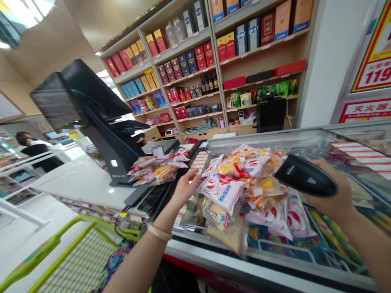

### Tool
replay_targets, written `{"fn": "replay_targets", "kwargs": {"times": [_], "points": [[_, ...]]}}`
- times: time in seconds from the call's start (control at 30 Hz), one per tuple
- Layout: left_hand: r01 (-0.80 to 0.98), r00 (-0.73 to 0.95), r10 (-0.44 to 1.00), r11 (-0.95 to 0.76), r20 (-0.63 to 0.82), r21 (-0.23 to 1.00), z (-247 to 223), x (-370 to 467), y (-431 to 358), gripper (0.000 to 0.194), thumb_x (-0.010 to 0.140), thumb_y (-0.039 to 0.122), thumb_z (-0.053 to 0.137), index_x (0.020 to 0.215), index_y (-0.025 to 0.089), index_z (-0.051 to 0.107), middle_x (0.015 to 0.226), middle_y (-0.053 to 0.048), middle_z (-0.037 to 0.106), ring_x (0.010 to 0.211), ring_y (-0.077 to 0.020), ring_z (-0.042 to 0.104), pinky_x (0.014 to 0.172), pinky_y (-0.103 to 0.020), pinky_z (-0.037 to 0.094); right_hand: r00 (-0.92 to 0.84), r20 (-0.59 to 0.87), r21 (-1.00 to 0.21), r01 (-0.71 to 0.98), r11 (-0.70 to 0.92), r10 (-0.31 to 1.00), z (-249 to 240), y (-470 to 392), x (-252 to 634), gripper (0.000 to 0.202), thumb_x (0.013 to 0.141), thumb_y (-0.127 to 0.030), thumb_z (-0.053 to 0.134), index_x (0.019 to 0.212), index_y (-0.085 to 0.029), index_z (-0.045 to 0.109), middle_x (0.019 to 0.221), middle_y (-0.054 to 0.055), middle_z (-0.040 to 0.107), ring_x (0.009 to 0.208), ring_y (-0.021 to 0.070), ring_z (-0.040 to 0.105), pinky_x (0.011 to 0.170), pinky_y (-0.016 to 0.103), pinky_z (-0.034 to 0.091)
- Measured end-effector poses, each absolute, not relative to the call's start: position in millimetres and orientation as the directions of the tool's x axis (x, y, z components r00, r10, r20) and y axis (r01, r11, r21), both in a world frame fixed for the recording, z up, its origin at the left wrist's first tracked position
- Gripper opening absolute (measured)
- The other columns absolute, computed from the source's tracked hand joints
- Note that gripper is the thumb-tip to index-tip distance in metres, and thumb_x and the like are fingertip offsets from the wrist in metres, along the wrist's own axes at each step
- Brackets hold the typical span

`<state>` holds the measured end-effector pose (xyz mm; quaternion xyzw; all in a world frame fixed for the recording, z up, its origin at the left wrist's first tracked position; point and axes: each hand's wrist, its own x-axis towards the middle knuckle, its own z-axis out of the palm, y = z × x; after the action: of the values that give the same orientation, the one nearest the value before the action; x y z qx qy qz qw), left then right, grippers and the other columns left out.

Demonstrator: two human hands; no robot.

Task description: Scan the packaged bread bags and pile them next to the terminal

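Note:
A black barcode scanner (307, 176) is held in my right hand (334, 193), over the right side of a pile of packaged breads (224, 189) on a glass-topped case. At the pile's left edge is my left hand (186, 186), its fingers apart and nothing held in it. A pale bracelet circles that wrist. White packs with red print and orange-and-clear packs make up the pile. A smaller heap of similar packs (161, 171) rests further left, beside the base of a black monitor stand (104, 142).
A green shopping cart (55, 248) stands at the lower left, near the white counter (76, 175). Cables hang at the counter's edge. Shelves of boxes and bottles (189, 61) line the back. A person in black (39, 150) is far left.

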<state>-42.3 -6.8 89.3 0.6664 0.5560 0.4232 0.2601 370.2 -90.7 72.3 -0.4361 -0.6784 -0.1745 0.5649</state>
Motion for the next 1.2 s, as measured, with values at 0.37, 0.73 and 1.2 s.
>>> {"fn": "replay_targets", "kwargs": {"times": [0.37, 0.73, 1.2], "points": [[0.998, -0.055, 0.890, 0.045, 0.452, 0.033, 139, -143, 83, 0.047, 0.096, 0.015, 0.052, 0.142, 0.005, 0.061, 0.147, -0.024, 0.063, 0.138, -0.0322, 0.060, 0.118, -0.042, 0.044, -0.104, 0.909, -0.161, 0.806, 0.569, 0.404, 66, -91, 375, 0.022, 0.079, -0.035, 0.071, 0.098, -0.031, 0.060, 0.087, 0.001, 0.068, 0.069, 0.0221, 0.069, 0.061, 0.034, 0.051], [0.993, -0.090, 0.962, 0.106, 0.259, -0.047, 149, -163, 123, 0.034, 0.098, 0.012, 0.048, 0.118, 0.012, 0.075, 0.116, -0.024, 0.078, 0.112, -0.0361, 0.075, 0.096, -0.045, 0.055, -0.093, 0.832, -0.256, 0.810, 0.528, 0.546, 49, -94, 390, 0.024, 0.082, -0.036, 0.075, 0.103, -0.037, 0.063, 0.097, 0.004, 0.070, 0.078, 0.0255, 0.071, 0.068, 0.039, 0.056], [0.888, -0.331, 0.741, 0.036, 0.584, 0.458, 177, -126, 78, 0.048, 0.107, 0.032, 0.028, 0.087, 0.016, 0.068, 0.085, -0.013, 0.076, 0.087, -0.0274, 0.076, 0.074, -0.034, 0.056, -0.102, 0.912, -0.153, 0.814, 0.560, 0.397, 56, -90, 374, 0.020, 0.086, -0.037, 0.068, 0.103, -0.030, 0.063, 0.095, 0.003, 0.068, 0.076, 0.0227, 0.070, 0.066, 0.035, 0.056]]}}
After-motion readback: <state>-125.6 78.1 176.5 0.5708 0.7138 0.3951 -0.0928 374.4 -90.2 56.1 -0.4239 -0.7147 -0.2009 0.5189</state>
